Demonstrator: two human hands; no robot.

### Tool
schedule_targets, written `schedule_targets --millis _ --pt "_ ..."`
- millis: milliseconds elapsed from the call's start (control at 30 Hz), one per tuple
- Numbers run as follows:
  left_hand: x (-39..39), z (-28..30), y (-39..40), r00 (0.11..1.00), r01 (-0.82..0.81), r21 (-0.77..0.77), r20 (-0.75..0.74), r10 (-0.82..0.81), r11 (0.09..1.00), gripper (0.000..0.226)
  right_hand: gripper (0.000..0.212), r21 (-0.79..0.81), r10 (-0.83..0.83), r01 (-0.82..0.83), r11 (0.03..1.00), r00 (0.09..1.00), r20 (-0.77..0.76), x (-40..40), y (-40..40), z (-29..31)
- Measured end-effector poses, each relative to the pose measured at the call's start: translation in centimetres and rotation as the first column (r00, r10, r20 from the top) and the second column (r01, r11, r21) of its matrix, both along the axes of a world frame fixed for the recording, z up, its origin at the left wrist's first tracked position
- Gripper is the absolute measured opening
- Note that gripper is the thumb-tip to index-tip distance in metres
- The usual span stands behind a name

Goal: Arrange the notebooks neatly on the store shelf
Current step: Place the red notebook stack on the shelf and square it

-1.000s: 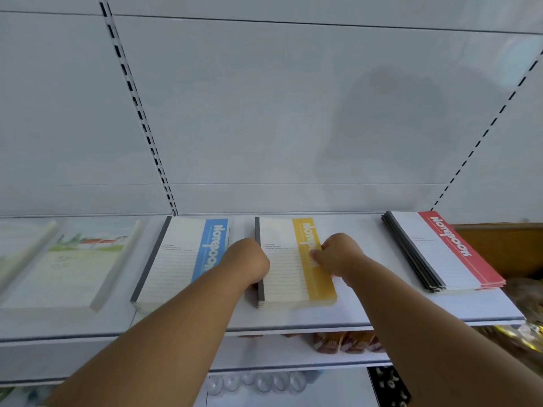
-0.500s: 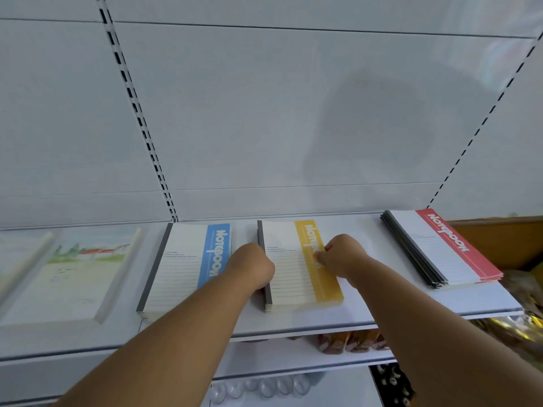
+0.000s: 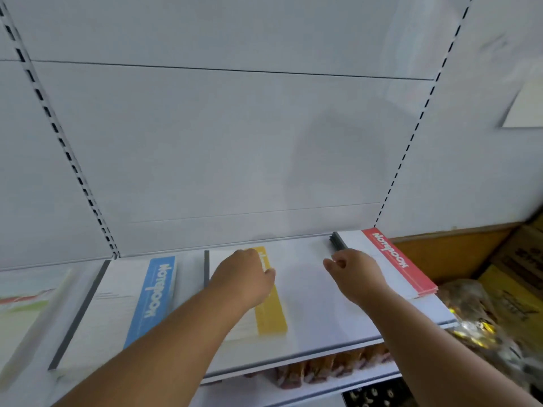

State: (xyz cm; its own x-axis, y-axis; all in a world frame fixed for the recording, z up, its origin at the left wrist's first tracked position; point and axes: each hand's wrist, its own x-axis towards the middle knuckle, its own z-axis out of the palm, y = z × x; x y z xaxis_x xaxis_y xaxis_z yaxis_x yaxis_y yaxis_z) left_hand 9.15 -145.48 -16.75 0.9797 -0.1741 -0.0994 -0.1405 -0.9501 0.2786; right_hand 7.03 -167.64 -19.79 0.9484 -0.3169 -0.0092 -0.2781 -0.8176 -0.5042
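Note:
Three stacks of notebooks lie flat on the white shelf (image 3: 317, 318): a blue-striped stack (image 3: 152, 295) on the left, a yellow-striped stack (image 3: 270, 312) in the middle and a red-striped stack (image 3: 393, 259) on the right, angled. My left hand (image 3: 244, 277) lies over the top of the yellow stack, knuckles up, with its fingers bent toward the right. My right hand (image 3: 355, 274) hovers at the dark spine edge of the red stack, fingers loosely curled and thumb pointing left, with nothing seen in it. The picture is blurred by motion.
A stack with an illustrated cover (image 3: 26, 306) lies at the far left of the shelf. Cardboard boxes (image 3: 517, 268) and shiny wrapped goods (image 3: 476, 318) sit to the right. Packets (image 3: 323, 368) fill the shelf below. A white back panel rises behind.
My right hand left the yellow stack and moved right to the red stack's spine. My left hand shifted from the yellow stack's left edge onto its top. The view tilted upward.

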Motion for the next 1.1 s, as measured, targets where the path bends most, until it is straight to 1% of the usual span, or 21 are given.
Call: schedule_targets --millis 67,100,167,233,267,333,367,433,500,533,567,600,667,733,800,867,933,967,1000,1033,1100 --pt "-0.2 -0.3 -3.7 0.998 0.046 -0.065 -0.037 -0.049 0.997 0.048 0.024 -0.015 -0.008 0.009 1.000 1.000 0.027 -0.3 -3.2 0.5" --pt "-0.2 -0.5 -5.7 0.996 0.062 -0.094 -0.056 -0.068 0.994 0.049 0.019 -0.038 -0.012 0.013 0.999 1.000 0.027 -0.3 -5.0 0.7" --pt "0.0 -1.3 -10.1 0.992 0.055 -0.177 -0.104 -0.074 0.983 0.051 0.040 -0.123 0.001 0.000 0.992 1.000 0.008 -0.1 -9.1 0.6" --pt "0.1 -2.1 -14.3 0.972 -0.021 -0.322 -0.230 -0.057 0.947 0.057 0.046 -0.171 0.003 -0.010 0.985 0.999 -0.041 0.4 -13.2 0.5" --pt "0.2 -2.7 -16.3 0.948 -0.094 -0.409 -0.314 -0.044 0.908 0.059 0.044 -0.174 -0.004 -0.011 0.985 0.996 -0.084 0.9 -14.9 0.2" --pt "0.4 -3.7 -19.9 0.898 -0.286 -0.574 -0.440 0.006 0.767 0.055 0.040 -0.163 0.018 -0.050 0.985 0.981 -0.192 1.8 -17.6 -0.7" --pt "0.9 -4.3 -21.3 0.883 -0.372 -0.626 -0.466 0.053 0.686 0.048 0.039 -0.143 0.030 -0.067 0.987 0.969 -0.244 2.2 -18.3 -1.1" --pt "2.0 -5.2 -23.3 0.834 -0.533 -0.678 -0.522 0.179 0.506 0.036 0.037 -0.075 0.060 -0.085 0.994 0.955 -0.291 2.5 -19.0 -2.1" --pt "3.0 -5.8 -24.6 0.764 -0.645 -0.695 -0.599 0.241 0.319 0.031 0.041 -0.064 0.091 -0.113 0.992 0.957 -0.276 2.6 -19.3 -2.8" --pt "3.2 -5.8 -25.0 0.740 -0.673 -0.686 -0.622 0.255 0.276 0.031 0.043 -0.063 0.102 -0.123 0.990 0.959 -0.266 2.6 -19.4 -3.0" --pt "3.3 -5.8 -25.3 0.734 -0.679 -0.677 -0.624 0.267 0.284 0.032 0.043 -0.044 0.114 -0.129 0.991 0.958 -0.262 2.6 -19.6 -3.0" --pt "3.4 -5.8 -25.6 0.742 -0.670 -0.673 -0.609 0.279 0.314 0.032 0.043 -0.002 0.128 -0.133 0.991 0.958 -0.257 2.5 -19.7 -3.0" --pt "3.2 -5.5 -25.7 0.783 -0.622 -0.694 -0.556 0.279 0.364 0.030 0.040 0.127 0.127 -0.100 0.987 0.965 -0.230 2.2 -20.1 -2.9" --pt "2.3 -4.9 -24.9 0.837 -0.547 -0.765 -0.493 0.235 0.341 0.023 0.039 0.299 0.102 -0.054 0.953 0.984 -0.145 1.8 -20.0 -2.4" --pt "1.1 -4.3 -23.6 0.903 -0.426 -0.847 -0.375 0.211 0.317 0.015 0.040 0.483 0.057 -0.046 0.875 0.998 -0.009 1.6 -19.2 -1.1" --pt "-0.3 -3.6 -22.1 0.955 -0.274 -0.877 -0.201 0.216 0.394 0.018 0.027 0.669 0.013 -0.069 0.740 0.996 0.088 1.5 -17.7 0.8" --pt "-1.5 -2.8 -20.8 0.966 -0.166 -0.873 -0.052 0.252 0.458 0.021 0.017 0.774 -0.004 -0.095 0.626 0.992 0.125 1.3 -15.7 2.2" --pt "-2.1 -2.7 -20.3 0.964 -0.128 -0.878 -0.001 0.265 0.461 0.019 0.018 0.794 0.000 -0.110 0.598 0.991 0.137 1.1 -14.7 2.4" --pt "-2.5 -2.9 -19.8 0.962 -0.095 -0.886 0.035 0.270 0.455 0.016 0.024 0.797 0.006 -0.122 0.592 0.989 0.146 0.6 -13.7 2.5" --pt "-2.9 -3.0 -19.3 0.962 -0.080 -0.889 0.049 0.268 0.451 0.018 0.034 0.796 0.006 -0.128 0.591 0.988 0.155 0.1 -12.8 2.6" --pt "-3.5 -3.3 -18.6 0.972 -0.059 -0.907 0.043 0.231 0.416 0.035 0.056 0.823 -0.032 -0.114 0.556 0.987 0.158 -0.9 -11.4 2.8"
